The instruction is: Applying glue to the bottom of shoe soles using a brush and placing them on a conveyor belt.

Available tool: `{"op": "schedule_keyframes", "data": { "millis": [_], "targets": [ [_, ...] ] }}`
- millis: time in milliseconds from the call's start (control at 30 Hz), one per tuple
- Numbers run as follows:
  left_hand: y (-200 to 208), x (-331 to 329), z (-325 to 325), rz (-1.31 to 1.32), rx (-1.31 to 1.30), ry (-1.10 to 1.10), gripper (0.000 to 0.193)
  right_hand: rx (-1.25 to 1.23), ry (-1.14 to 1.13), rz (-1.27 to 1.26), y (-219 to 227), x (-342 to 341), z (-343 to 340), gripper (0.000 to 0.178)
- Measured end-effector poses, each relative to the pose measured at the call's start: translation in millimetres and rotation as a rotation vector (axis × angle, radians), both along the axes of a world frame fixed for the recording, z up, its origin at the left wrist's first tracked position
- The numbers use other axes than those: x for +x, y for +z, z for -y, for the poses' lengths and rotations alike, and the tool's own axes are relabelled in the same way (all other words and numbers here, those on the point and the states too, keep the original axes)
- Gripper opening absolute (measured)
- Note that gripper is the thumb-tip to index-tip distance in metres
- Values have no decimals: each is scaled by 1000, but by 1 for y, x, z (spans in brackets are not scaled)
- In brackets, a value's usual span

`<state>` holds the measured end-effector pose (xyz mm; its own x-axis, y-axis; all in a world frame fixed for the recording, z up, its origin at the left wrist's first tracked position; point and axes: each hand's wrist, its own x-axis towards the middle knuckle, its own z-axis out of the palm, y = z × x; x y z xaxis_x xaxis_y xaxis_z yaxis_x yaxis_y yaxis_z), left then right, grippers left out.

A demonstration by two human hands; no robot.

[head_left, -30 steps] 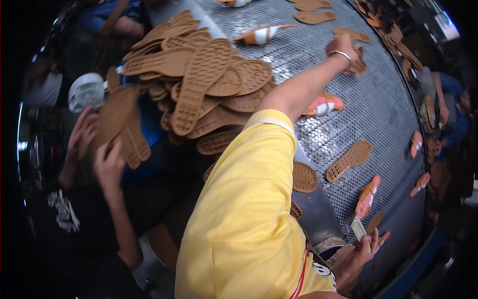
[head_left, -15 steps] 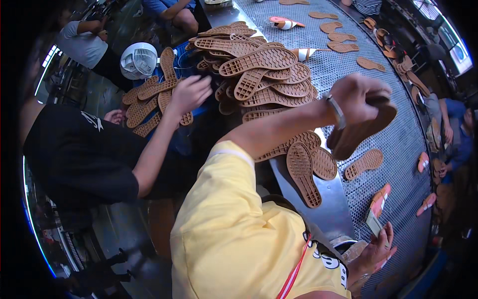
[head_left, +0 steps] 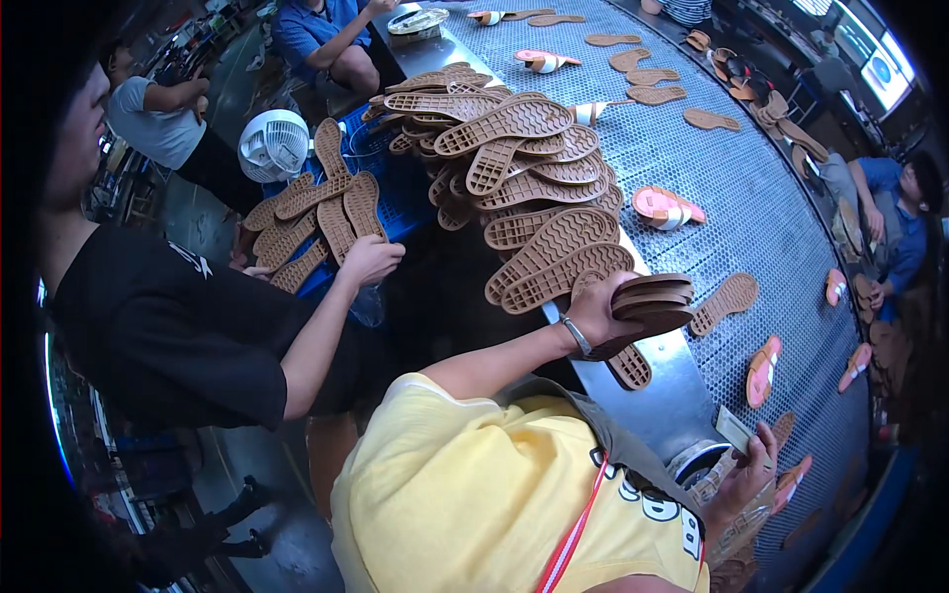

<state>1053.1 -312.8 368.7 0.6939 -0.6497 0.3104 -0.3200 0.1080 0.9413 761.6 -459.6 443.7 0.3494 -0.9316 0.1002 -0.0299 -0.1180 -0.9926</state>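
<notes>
My left hand point(head_left: 598, 314), with a bracelet at the wrist, grips a stack of brown shoe soles point(head_left: 654, 301) seen edge-on. It is over the metal table edge, just right of a large heap of brown soles point(head_left: 524, 183) with treads facing up. Partly under my left hand lies a loose sole point(head_left: 630, 368). At the lower right my right hand point(head_left: 743, 481) is closed around a pale, flat tool point(head_left: 733, 431); its exact kind is unclear. Next to that hand are a round dark-rimmed container point(head_left: 699, 461) and a pink sandal point(head_left: 791, 482).
A perforated conveyor belt point(head_left: 736, 178) carries single soles and pink sandals point(head_left: 668, 209). At left, a co-worker in black point(head_left: 188, 326) handles soles in a blue crate point(head_left: 400, 212), beside a white fan point(head_left: 274, 145). Other people sit across the belt and at the back.
My left hand has come back from over the belt toward the table edge, turning the soles edge-on. The co-worker's hand has lowered onto the soles at the crate. My right hand still grips the tool.
</notes>
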Motion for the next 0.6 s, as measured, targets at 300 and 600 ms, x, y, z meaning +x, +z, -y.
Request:
{"op": "schedule_keyframes", "data": {
  "millis": [300, 600],
  "targets": [
    [-57, 9, 21, -303, 2, -251, 62, -50, -28, -35, -10, 4, -19, 26],
    [-68, 17, 41, -484, -136, -173, 55, -75, -8, -3, -16, 3, -26, 23]
  ]
}}
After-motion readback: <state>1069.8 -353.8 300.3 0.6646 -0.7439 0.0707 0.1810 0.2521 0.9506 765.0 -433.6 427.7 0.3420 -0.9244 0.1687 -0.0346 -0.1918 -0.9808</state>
